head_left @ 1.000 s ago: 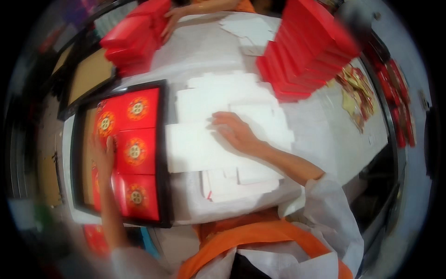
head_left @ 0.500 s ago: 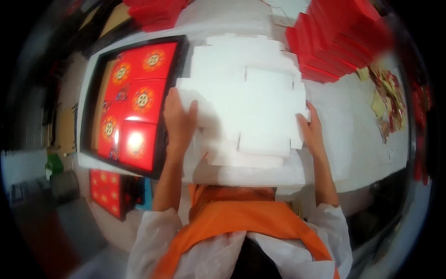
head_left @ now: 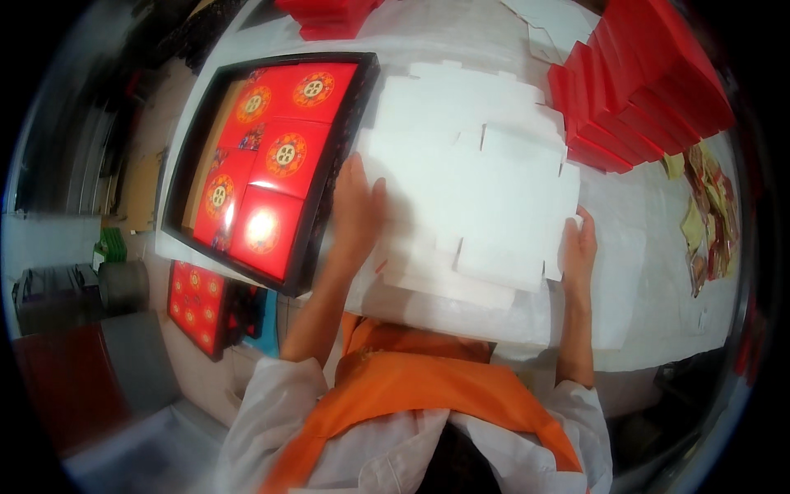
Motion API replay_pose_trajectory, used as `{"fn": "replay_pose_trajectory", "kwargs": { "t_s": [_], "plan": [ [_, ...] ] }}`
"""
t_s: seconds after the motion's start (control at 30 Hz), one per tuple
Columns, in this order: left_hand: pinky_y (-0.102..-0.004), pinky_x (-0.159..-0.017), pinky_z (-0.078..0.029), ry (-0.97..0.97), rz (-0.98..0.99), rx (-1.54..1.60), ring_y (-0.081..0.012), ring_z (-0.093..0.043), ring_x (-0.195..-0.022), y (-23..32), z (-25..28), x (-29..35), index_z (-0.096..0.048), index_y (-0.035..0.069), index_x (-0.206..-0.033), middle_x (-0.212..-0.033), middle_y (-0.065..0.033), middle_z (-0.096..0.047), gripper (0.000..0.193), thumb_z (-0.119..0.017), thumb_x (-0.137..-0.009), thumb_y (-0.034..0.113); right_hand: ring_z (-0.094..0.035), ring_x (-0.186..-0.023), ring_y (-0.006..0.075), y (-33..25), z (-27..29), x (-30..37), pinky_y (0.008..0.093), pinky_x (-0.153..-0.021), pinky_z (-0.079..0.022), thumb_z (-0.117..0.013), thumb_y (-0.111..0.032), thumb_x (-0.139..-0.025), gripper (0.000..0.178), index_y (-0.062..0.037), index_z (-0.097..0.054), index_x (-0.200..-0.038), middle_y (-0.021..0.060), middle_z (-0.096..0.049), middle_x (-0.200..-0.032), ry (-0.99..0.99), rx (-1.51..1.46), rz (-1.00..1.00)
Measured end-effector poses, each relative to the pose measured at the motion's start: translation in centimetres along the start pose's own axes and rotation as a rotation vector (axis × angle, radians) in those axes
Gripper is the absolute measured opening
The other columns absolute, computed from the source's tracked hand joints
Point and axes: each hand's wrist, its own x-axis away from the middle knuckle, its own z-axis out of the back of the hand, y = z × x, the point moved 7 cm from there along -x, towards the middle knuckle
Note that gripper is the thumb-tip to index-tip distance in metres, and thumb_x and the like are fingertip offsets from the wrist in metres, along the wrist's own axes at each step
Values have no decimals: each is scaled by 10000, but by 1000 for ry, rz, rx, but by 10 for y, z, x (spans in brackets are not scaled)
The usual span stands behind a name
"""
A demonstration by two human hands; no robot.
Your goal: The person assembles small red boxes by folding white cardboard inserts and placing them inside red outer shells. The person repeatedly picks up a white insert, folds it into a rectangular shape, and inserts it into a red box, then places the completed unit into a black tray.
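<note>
A flat white cardboard box blank [head_left: 502, 193] with cut slots and tabs lies in front of me, on top of other white blanks [head_left: 448, 284] whose edges show beneath it. My left hand [head_left: 359, 206] is at its left edge, with the thumb apart from the fingers and the fingertips partly hidden. On the opposite edge, my right hand [head_left: 579, 247] pinches the cardboard between thumb and fingers. Close beside my left hand stands a black-rimmed tray [head_left: 339, 156] holding several shiny red boxes [head_left: 286, 156] with round orange patterns.
Red boxes [head_left: 642, 82] are stacked at the back right, and more red ones [head_left: 333, 16] sit at the back left. Small yellow and red packets [head_left: 708, 214] lie at the right on the white tabletop [head_left: 617, 272]. Below the table's left side is another patterned red tray [head_left: 197, 305].
The whole view has shifted, so the tray, blanks and hands appear farther right. Both hands stay at the blank's two sides.
</note>
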Motion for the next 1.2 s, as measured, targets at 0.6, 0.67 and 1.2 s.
{"fn": "replay_pose_trajectory", "kwargs": {
  "t_s": [0.6,0.67,1.2],
  "plan": [
    [-432,-1001,-274,73,-158,-70,-423,-320,-1188,-2,-14,1,-356,-149,-1183,-1257,-299,-355,491,-548,-787,67,-504,-937,137,-2,-4,-1,247,-839,-383,-392,-121,-897,310,11,-425,-1176,98,-542,-1045,38,34,15],
    [-442,-1003,-270,78,-157,-84,-427,-310,-1195,-4,-16,3,-341,-151,-1200,-1270,-297,-343,521,-553,-784,81,-501,-943,140,-3,-4,-1,250,-842,-383,-396,-140,-900,314,10,-436,-1173,88,-543,-1045,52,51,9],
    [-425,-970,-308,58,-187,-183,-386,-361,-1170,15,-9,5,-453,-117,-1102,-1229,-269,-404,388,-564,-771,53,-510,-931,128,-3,-4,-1,241,-828,-386,-392,-113,-896,302,17,-423,-1168,109,-549,-1036,54,71,33]
  ]
}}
